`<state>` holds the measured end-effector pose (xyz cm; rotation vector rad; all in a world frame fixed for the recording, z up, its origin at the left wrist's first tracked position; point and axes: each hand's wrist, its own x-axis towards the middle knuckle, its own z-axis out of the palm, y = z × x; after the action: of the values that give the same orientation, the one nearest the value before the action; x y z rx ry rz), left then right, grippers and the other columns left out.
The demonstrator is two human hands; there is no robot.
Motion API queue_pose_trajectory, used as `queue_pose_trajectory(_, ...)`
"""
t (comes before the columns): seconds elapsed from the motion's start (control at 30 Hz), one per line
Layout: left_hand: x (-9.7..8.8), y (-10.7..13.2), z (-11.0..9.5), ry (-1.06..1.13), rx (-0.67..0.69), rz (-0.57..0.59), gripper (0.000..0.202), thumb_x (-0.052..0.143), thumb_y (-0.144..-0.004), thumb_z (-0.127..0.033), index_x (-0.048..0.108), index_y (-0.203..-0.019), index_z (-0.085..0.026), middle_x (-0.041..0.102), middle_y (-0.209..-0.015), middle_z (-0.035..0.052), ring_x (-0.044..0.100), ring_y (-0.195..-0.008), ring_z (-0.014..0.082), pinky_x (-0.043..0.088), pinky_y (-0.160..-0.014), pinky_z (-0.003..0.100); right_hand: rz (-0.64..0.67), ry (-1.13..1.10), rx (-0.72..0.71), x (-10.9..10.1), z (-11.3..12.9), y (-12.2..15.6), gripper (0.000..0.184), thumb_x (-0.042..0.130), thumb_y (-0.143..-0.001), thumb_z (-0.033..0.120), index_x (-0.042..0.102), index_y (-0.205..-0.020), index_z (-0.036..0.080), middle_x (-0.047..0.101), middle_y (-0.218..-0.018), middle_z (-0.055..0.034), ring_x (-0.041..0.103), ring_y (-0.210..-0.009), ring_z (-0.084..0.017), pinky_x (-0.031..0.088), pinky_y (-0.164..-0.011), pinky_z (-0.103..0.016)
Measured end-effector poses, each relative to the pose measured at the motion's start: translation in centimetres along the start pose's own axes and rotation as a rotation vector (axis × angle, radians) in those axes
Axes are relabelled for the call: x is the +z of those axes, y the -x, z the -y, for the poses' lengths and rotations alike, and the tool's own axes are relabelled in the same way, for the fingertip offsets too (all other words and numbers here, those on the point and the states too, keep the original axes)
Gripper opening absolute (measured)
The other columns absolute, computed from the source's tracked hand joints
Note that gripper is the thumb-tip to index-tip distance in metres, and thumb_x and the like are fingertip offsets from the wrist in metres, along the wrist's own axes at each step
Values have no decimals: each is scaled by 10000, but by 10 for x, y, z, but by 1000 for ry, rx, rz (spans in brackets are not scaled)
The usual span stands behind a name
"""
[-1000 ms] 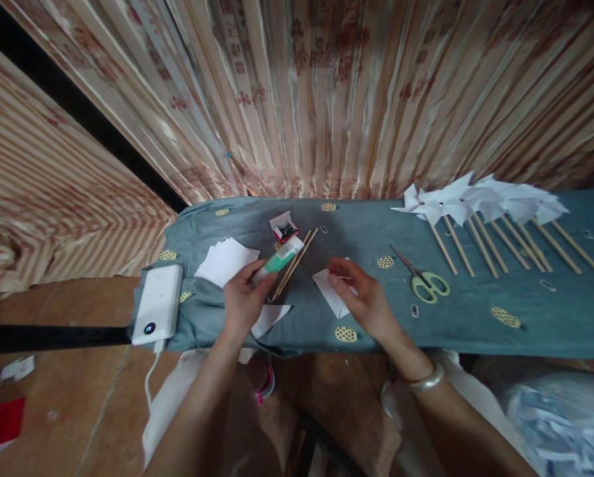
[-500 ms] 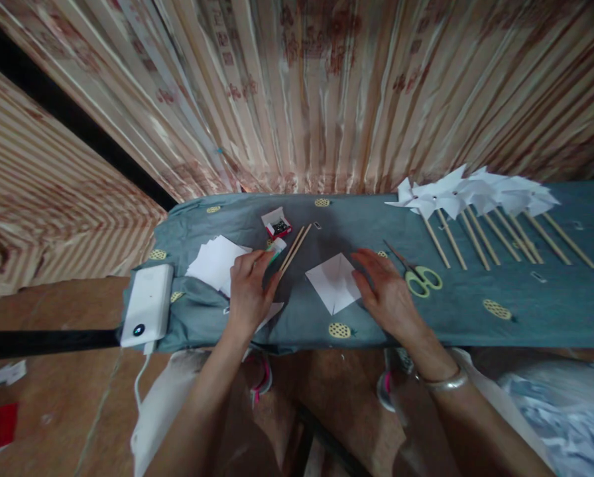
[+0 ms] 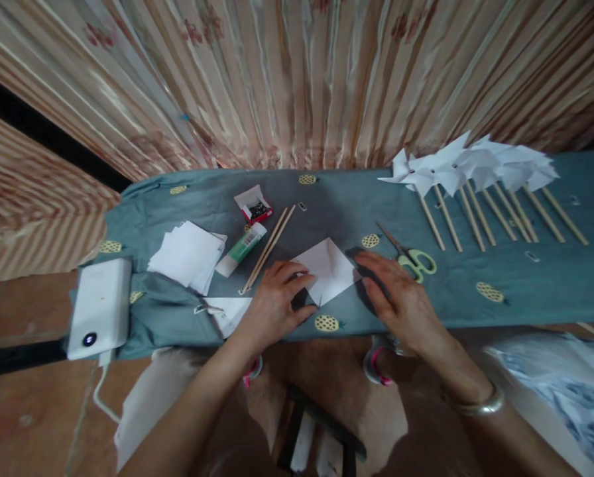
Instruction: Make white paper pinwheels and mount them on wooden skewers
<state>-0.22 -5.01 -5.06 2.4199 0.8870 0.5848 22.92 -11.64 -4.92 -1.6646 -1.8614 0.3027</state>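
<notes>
A white paper square (image 3: 327, 271) with slits running in from its corners lies on the cloth in front of me. My left hand (image 3: 280, 301) is at its left corner, thumb and fingers apart, fingertips touching the paper. At the right corner rests my right hand (image 3: 401, 298), its fingers stretched out and the thumb beside the paper's tip. Left of the square are two wooden sticks (image 3: 270, 248), a green and white glue stick (image 3: 242, 250) and an open small box (image 3: 254, 204) of dark little pieces. Scissors (image 3: 409, 256) with light green handles lie beyond my right hand.
A stack of white paper (image 3: 187, 255) and another paper piece (image 3: 230, 311) lie at the left, near a white power bank (image 3: 99, 308) with a cable. Several paper pinwheels (image 3: 476, 165) on sticks are lined up at the right. A curtain (image 3: 277, 86) hangs behind the table.
My left hand has let go of the glue stick, which now lies beside the wooden sticks, and has moved right to the paper square. The right hand stays near the square's right corner. My view has shifted.
</notes>
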Motion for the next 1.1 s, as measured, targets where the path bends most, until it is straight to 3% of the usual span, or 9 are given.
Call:
queue_pose_trajectory(0.23, 2, 1, 7, -68, 40, 59, 273, 672, -844, -228, 674, -1113, -183, 660, -1194, 110, 560, -1121, 293, 491, -923, 487, 136, -60, -62, 4, 8, 9, 361, 433, -953, 193, 586, -1280, 192, 588, -1371, -123, 524, -1291, -264, 445, -1084, -525)
queue_pose_trajectory(0.53, 4, -4, 6, -132, 120, 17, 195, 570, -922, -258, 713, -1021, -170, 698, -1115, 109, 593, -1050, 260, 485, -852, 419, 172, -44, -54, 9, 8, 14, 329, 484, -937, 200, 602, -1242, 161, 576, -1379, -137, 512, -1290, -272, 443, -1088, -508)
queue_pose_trajectory(0.67, 7, -5, -1, -59, 105, -21, 196, 528, -948, -238, 706, -982, -165, 723, -1030, 87, 618, -982, 221, 480, -839, 385, 154, -70, -57, 6, 11, 14, 281, 536, -905, 216, 627, -1166, 165, 603, -1333, -144, 543, -1248, -283, 461, -1057, -514)
queue_pose_trajectory(0.83, 12, 0, -17, 114, 86, 14, 163, 526, -952, -217, 675, -958, -151, 731, -956, 66, 636, -940, 189, 480, -840, 349, 125, -159, -14, 5, 17, 14, 234, 639, -838, 277, 638, -1063, 214, 557, -1378, -137, 513, -1282, -306, 449, -1044, -536)
queue_pose_trajectory(1.1, 20, 1, -21, 107, 79, 12, 174, 508, -959, -221, 664, -920, -155, 729, -916, 61, 654, -875, 180, 512, -778, 332, 153, -305, 115, 17, 17, 16, 72, 639, -857, 285, 686, -848, 231, 513, -1437, -97, 492, -1319, -303, 422, -1065, -522)
